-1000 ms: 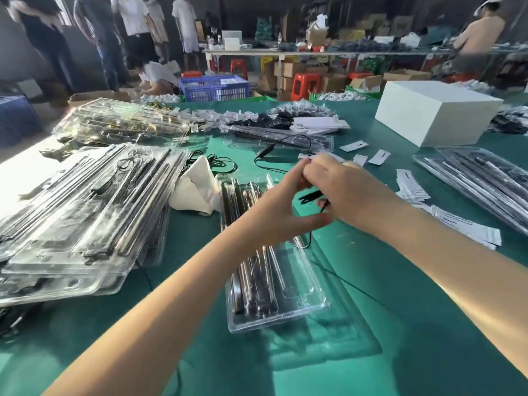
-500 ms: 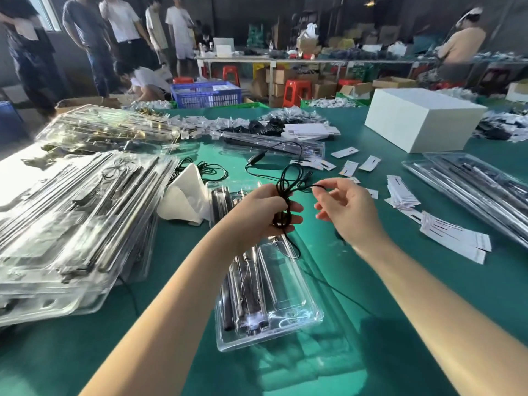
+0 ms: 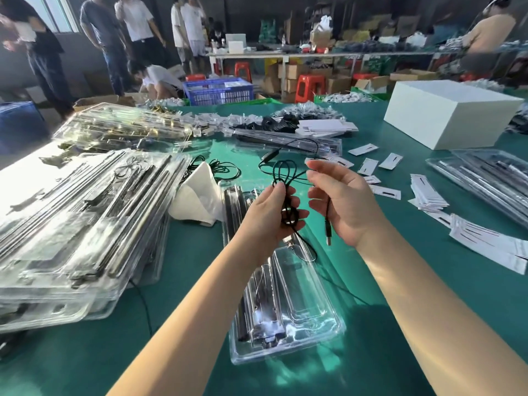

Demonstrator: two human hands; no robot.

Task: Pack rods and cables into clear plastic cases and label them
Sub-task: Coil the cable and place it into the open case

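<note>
A thin black cable (image 3: 281, 178) is bunched in loops in my left hand (image 3: 271, 215), which grips it above the open clear plastic case (image 3: 308, 304). Dark rods (image 3: 258, 287) lie in the left side of that case. My right hand (image 3: 343, 201) is just to the right, palm turned toward me. Its fingertips pinch a strand of the same cable, and the plug end (image 3: 328, 232) dangles below the palm. White paper labels (image 3: 428, 192) lie scattered to the right on the green table (image 3: 414, 324).
Stacks of packed clear cases (image 3: 80, 224) fill the left side. Another clear case with rods (image 3: 485, 178) lies at the far right, and a white box (image 3: 451, 112) stands behind it. A white bag (image 3: 197, 195) sits left of the open case. People stand at the back.
My hands have drawn apart and lifted slightly. The cable loops now hang from my left hand while my right hand pulls a strand out to the right, and the plug end has come into view.
</note>
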